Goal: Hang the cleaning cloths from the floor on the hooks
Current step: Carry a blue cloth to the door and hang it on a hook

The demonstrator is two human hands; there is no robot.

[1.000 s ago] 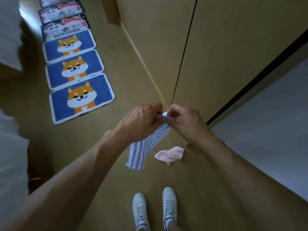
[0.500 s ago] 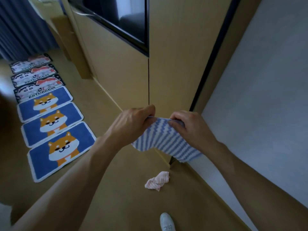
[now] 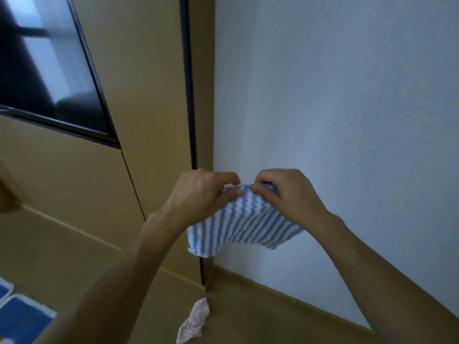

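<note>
A blue-and-white striped cleaning cloth (image 3: 244, 227) hangs in the air in front of the white wall, held up by its top edge. My left hand (image 3: 206, 192) pinches the left part of that edge and my right hand (image 3: 285, 194) pinches the right part, the two hands close together. A pink-and-white striped cloth (image 3: 195, 322) lies crumpled on the floor below, near the corner. No hook is in view.
A white wall (image 3: 335, 108) fills the right side. Tan wood panels (image 3: 139, 70) with a dark vertical strip stand left of it, and a dark glass window (image 3: 47, 70) at the upper left. Blue floor mats (image 3: 19, 316) show at the bottom left.
The view has tilted up from the floor toward the wall. Both hands have raised the blue cloth and spread it, then moved closer together along its top edge. The pink cloth stays on the floor.
</note>
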